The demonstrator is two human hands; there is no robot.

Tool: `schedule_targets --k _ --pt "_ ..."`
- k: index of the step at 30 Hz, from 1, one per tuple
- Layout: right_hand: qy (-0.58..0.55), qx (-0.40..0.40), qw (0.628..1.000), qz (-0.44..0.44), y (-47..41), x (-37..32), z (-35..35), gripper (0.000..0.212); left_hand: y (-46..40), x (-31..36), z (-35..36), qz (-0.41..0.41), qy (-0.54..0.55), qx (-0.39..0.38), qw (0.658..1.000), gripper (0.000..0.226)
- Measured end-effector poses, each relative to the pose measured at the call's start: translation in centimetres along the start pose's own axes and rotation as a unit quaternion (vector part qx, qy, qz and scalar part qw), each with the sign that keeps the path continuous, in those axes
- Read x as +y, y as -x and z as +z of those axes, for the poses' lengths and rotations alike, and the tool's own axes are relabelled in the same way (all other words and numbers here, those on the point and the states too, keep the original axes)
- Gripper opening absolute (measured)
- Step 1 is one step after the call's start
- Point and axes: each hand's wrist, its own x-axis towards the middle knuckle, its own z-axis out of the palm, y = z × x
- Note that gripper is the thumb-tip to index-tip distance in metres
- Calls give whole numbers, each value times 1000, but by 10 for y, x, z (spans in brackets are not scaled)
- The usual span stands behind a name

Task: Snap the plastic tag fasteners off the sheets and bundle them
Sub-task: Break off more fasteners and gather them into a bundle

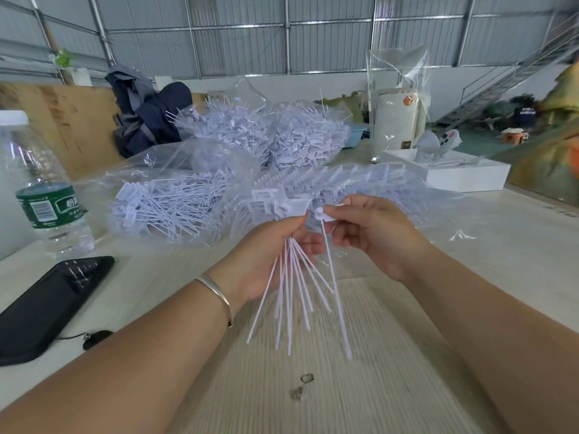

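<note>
My left hand (269,255) grips a bundle of white plastic tag fasteners (293,283) near their flat heads, and the thin tails fan downward over the table. My right hand (372,233) pinches the head of a single fastener (333,277), held just right of the bundle with its tail hanging down. Behind my hands lie fastener sheets (341,180) on clear plastic. Clear bags full of fasteners (175,205) sit at the left and further back.
A water bottle (47,195) stands at the left, with a black phone (47,305) in front of it. A white box (463,173) holding a grey device sits at back right, beside a white cylinder (398,120). A dark jacket (147,114) lies behind. The wooden table (313,371) carries small debris.
</note>
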Motion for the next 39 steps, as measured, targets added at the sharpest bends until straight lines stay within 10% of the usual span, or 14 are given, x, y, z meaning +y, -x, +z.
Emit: schedule_targets --k 20,27,39 --pt "161 45 982 -84 4 4 6 33 3 3 0 28 -64 -6 998 17" --pt "46 -136 987 70 9 2 15 55 7 8 4 92 48 27 994 57" --pt "44 -320 937 132 22 -7 24 47 10 7 3 230 -141 155 950 47"
